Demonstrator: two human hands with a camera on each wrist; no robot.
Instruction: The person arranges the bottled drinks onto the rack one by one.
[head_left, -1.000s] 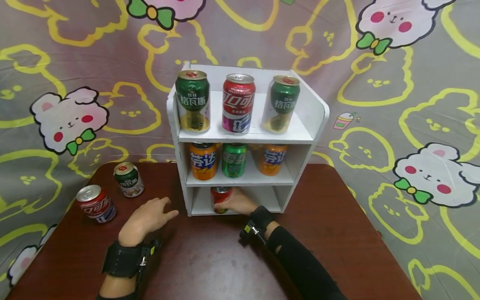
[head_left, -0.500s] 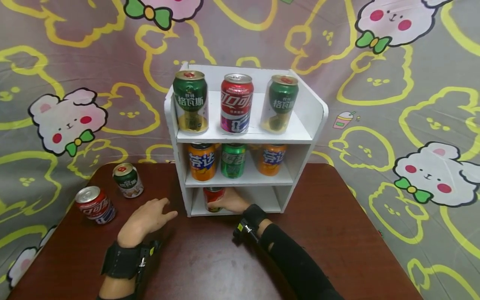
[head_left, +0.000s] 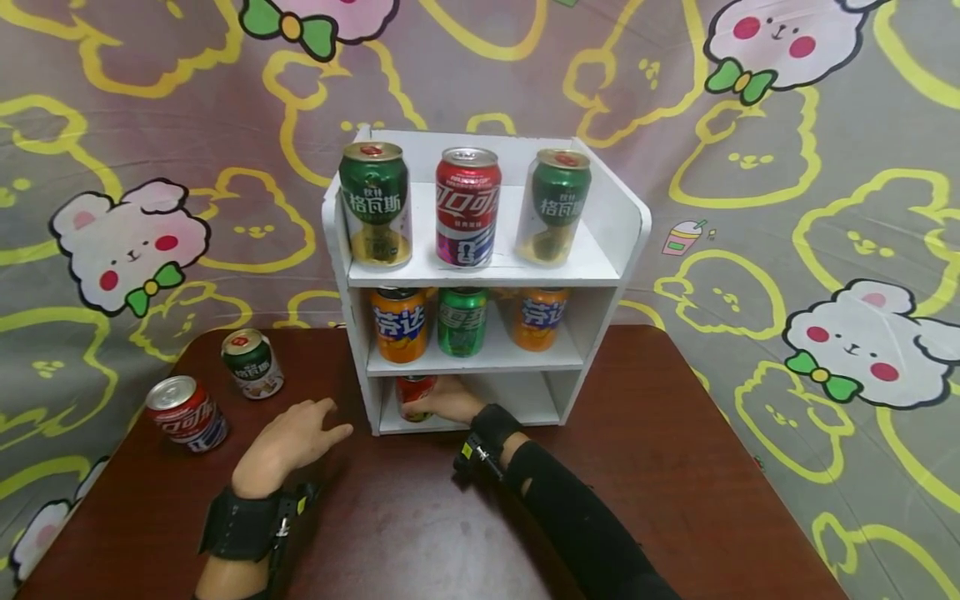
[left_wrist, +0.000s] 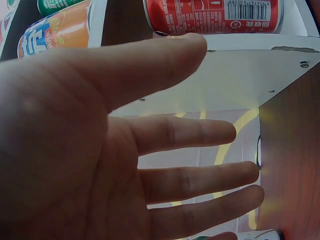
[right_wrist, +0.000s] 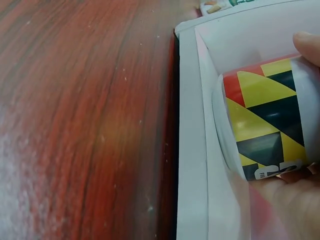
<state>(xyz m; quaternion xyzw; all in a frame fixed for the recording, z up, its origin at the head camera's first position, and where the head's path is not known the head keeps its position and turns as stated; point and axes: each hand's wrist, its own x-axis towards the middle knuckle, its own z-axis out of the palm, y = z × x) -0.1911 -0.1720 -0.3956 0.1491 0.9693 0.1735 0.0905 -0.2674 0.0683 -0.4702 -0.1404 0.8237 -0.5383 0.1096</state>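
My right hand (head_left: pixel 450 402) grips a red can (head_left: pixel 413 395) on the bottom level of a white shelf (head_left: pixel 596 262), near its left side wall. In the right wrist view the can's yellow, black and red pattern (right_wrist: pixel 265 117) shows, with a thumb and fingers round it. My left hand (head_left: pixel 288 442) hovers over the table left of the shelf, holding nothing, its fingers spread in the left wrist view. Nearest to it stand a red cola can (head_left: pixel 189 417) and a green-and-white can (head_left: pixel 252 364).
The top level bears a green-and-gold can (head_left: pixel 375 204), a red cola can (head_left: pixel 467 208) and another green can (head_left: pixel 555 208). Below them stand orange cans (head_left: pixel 400 325) either side of a green can (head_left: pixel 462 323). A patterned cloth (head_left: pixel 480 67) hangs behind the brown table (head_left: pixel 660 467).
My right hand has slid the red can leftward along the bottom level, from near the middle to close to the left wall. My left hand has hardly moved.
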